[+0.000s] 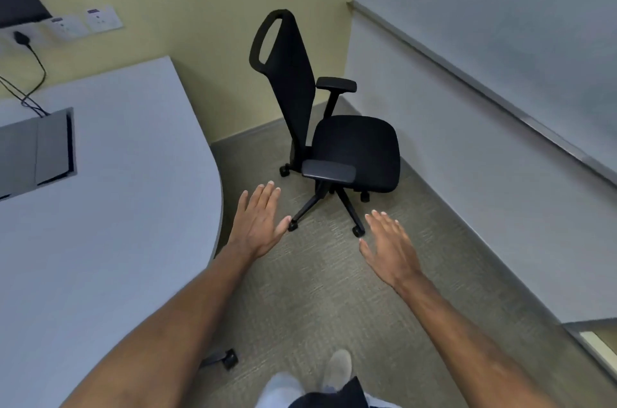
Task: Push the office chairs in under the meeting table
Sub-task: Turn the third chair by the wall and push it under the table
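Observation:
A black office chair on castors stands on the carpet in the room's corner, away from the white meeting table at the left. Its seat faces right and its tall mesh back is toward the table. My left hand and my right hand are stretched out flat in front of me, fingers apart, holding nothing. Both hang short of the chair, below its near armrest and over its star base. A castor of a second chair pokes out from under the table's edge near my feet.
The yellow wall is behind the chair and a white wall with a whiteboard runs along the right. A cable box is set in the tabletop, with cords to wall sockets. Carpet lies between me and the chair.

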Demonstrator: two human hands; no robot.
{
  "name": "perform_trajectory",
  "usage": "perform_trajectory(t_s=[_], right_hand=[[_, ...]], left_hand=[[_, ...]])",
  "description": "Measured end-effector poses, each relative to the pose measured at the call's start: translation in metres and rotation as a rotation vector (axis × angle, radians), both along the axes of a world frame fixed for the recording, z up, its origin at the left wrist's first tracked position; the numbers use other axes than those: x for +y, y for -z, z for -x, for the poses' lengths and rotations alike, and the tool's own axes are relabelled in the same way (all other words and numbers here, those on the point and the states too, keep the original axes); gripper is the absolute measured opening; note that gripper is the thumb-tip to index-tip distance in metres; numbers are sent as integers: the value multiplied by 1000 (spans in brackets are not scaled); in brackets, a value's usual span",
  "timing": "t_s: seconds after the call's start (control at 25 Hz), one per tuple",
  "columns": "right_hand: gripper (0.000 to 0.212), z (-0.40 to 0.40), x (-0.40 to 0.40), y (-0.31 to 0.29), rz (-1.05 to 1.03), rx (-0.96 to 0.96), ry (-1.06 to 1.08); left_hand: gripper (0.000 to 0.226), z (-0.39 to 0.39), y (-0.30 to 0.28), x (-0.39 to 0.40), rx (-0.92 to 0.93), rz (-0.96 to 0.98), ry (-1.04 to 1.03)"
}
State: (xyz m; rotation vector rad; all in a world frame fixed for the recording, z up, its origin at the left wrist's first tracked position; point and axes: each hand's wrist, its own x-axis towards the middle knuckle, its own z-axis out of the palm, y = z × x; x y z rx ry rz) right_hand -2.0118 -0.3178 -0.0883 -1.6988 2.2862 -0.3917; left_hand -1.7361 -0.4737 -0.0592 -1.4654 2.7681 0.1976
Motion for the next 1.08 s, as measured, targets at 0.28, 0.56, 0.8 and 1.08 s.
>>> perform_trajectory(t_s=[0.28, 0.56, 0.8, 1.08], right_hand=[[64, 56, -137, -11, 53, -1, -59], [63, 74, -290, -14, 75, -26, -74], [62, 55, -432, -38, 86, -77, -118], [67, 16, -541, -63, 90, -177, -196]], left_hand=[[88, 50, -7, -120, -12, 43, -87], [75, 82, -31, -316, 73, 126, -171], [70, 114, -70, -470, 206, 135, -249], [61, 142, -63, -561, 344, -130, -276]])
